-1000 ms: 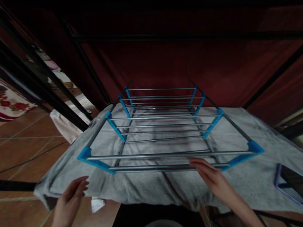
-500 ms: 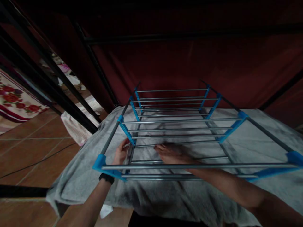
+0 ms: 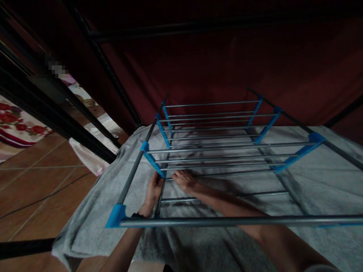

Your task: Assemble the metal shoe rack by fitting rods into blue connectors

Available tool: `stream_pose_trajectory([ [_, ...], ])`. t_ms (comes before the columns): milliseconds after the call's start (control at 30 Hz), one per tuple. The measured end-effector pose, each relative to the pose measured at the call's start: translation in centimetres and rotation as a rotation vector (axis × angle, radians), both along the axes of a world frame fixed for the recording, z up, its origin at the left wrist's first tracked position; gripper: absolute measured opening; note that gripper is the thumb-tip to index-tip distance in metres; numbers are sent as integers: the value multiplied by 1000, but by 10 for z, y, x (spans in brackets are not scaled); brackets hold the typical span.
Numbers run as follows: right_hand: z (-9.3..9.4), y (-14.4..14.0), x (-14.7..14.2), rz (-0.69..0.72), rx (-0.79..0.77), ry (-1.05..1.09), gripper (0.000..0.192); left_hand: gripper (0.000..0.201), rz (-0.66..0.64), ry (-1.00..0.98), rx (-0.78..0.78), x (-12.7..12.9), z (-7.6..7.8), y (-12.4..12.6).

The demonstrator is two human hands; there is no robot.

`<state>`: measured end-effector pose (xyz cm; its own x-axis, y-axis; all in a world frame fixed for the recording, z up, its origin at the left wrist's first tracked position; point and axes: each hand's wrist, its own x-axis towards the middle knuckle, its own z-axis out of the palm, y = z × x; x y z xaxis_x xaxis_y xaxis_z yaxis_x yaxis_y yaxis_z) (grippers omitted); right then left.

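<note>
Reaching under the rack (image 3: 215, 151) of thin round steel rods and glossy blue plastic joints, set on a nubby grey towel (image 3: 312, 211). Left hand (image 3: 153, 190) curled round a lower rod; right hand (image 3: 184, 179) resting flat, fingers loosely spread. No readable lettering. Terracotta floor tiles (image 3: 36, 185) alongside.

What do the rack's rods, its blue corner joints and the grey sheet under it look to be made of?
Rods: likely metal, a smooth silvery sheen. Blue corner joints: probably moulded plastic, matte and evenly coloured. Grey sheet: soft cloth, perhaps towelling; it has a fuzzy surface and drapes in folds.
</note>
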<state>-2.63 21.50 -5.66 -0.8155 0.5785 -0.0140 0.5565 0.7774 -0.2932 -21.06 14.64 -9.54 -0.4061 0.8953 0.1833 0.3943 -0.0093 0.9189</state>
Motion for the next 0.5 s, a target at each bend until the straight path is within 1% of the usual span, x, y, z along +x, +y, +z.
stream_pose_trajectory([
  [100, 8, 4, 1, 32, -14, -19, 26, 42, -5, -69, -27, 2, -3, 1],
  [233, 13, 8, 0, 38, -46, -12, 27, 36, 22, -57, -37, 5, -5, 3],
  [367, 6, 13, -2, 35, -75, 15, 30, 33, 43, -60, -17, 9, -7, 5],
  [500, -2, 19, -5, 44, -99, 57, 39, 32, 35, -49, -15, 11, -6, 5],
])
